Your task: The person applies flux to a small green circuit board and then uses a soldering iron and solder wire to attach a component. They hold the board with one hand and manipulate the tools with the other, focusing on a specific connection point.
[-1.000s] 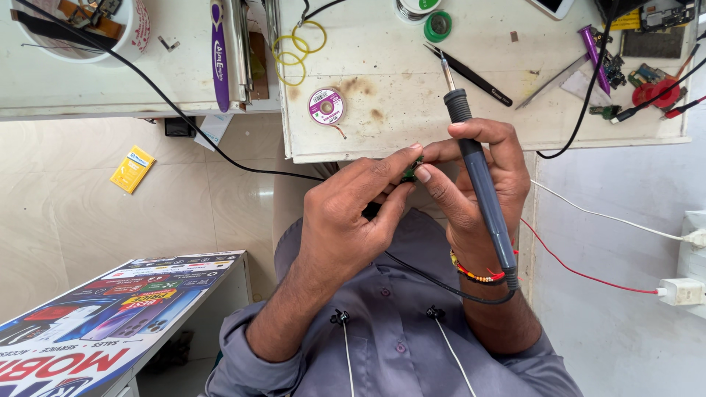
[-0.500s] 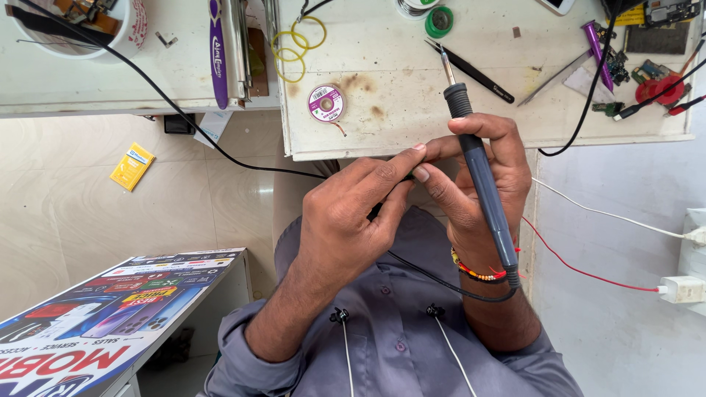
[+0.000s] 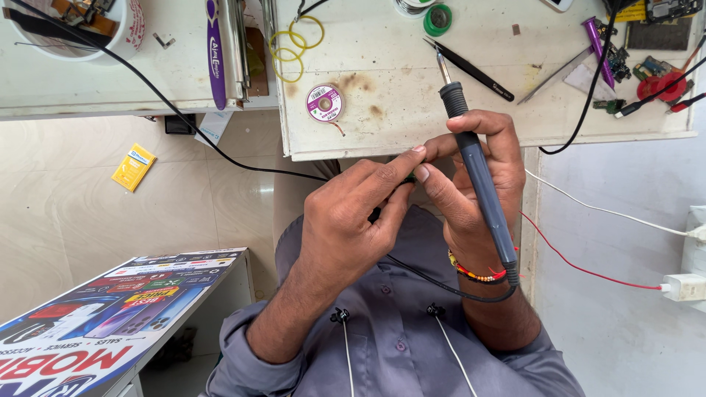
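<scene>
Both my hands meet in front of my chest, just below the edge of the white workbench (image 3: pixel 515 125). My right hand (image 3: pixel 471 198) grips a dark grey soldering iron (image 3: pixel 482 191) along its palm, with the metal tip pointing up over the bench. The fingertips of that hand also pinch a small dark part (image 3: pixel 409 177). My left hand (image 3: pixel 346 220) holds the same small part from the other side, between thumb and forefinger. Most of the part is hidden by the fingers. The iron's black cord loops under my right wrist.
On the bench lie a purple-labelled wick spool (image 3: pixel 324 103), black tweezers (image 3: pixel 474 71), yellow rings (image 3: pixel 290 44), a green reel (image 3: pixel 439 20) and a purple tool (image 3: pixel 597 40). A white bowl (image 3: pixel 118 33) stands at the far left. A yellow packet (image 3: pixel 134 167) lies on the floor, with a printed board (image 3: pixel 110 316) nearby. A plug (image 3: pixel 684 287) with a red wire is on the right.
Both hands stay together on the small part with only a slight shift of the fingertips. The soldering iron keeps its position.
</scene>
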